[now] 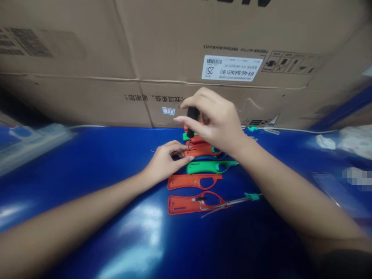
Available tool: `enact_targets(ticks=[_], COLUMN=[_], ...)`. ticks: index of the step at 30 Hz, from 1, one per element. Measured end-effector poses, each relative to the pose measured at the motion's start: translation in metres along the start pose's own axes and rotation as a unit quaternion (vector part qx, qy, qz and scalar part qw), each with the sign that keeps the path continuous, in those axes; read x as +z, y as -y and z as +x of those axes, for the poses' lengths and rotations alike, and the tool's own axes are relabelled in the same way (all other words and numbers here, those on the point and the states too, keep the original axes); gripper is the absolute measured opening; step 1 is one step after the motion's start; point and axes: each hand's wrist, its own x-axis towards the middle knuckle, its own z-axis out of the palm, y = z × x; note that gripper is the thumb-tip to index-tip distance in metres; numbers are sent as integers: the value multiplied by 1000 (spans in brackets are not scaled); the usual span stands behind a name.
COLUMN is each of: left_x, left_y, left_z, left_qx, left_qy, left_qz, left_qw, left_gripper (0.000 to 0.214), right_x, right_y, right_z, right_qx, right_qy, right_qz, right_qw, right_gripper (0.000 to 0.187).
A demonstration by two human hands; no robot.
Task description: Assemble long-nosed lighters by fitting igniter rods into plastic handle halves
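My right hand [215, 118] is closed around the black handle of a screwdriver [191, 120], held upright with its tip on an orange plastic shell [203, 150]. My left hand [165, 161] pinches the left end of that same orange shell and holds it down on the blue surface. Toward me lie a green shell [209, 167], another orange shell [192, 181], and an open orange shell [190, 204] with metal parts and a thin rod ending in a teal tip [252, 197]. More green and orange pieces [186, 136] sit behind the screwdriver, partly hidden.
A large cardboard box [174, 58] with a white label [231, 68] stands along the back of the glossy blue table [101, 174]. Clear plastic bags lie at the far left [31, 135] and white material at the far right [343, 141].
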Motion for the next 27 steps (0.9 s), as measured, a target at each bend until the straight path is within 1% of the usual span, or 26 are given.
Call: enact_targets(ticks=[4,5,8,12,14,16,18,21,24,27], left_x=[0,0,0,0,0,0,1,1,0,-1], left_y=[-1,-1,-1,0,0,1,1,1,0,-1], left_z=[0,0,1,1,1,1,1,1,1,1], left_qx=[0,0,-3,0,4,8,11,15,17,20], left_qy=[-2,-1,1,-1,-1,-2,-4,-7,-5,-5], left_qz=[10,11,11,8,8,8,9,13,17,20], left_qw=[1000,1000,1000,1000,1000,1000,1000,1000,1000,1000], left_gripper=[21,21,21,19,20,21,22,23,22,25], right_x=[-3,-4,-7,-4,-3,-3,-3,0,11,21], right_y=[2,1,2,7,9,10,11,13,16,19], right_z=[1,2,2,1,0,0,0,0,-1,-2], right_qx=[12,19,35,39,46,58,62,61,74,93], right_qy=[65,74,55,14,24,45,55,23,-23,-53], right_qz=[71,84,70,16,38,88,117,84,34,24], right_qw=[995,994,995,999,998,993,990,994,996,994], right_gripper=[35,34,22,22,27,34,34,22,22,24])
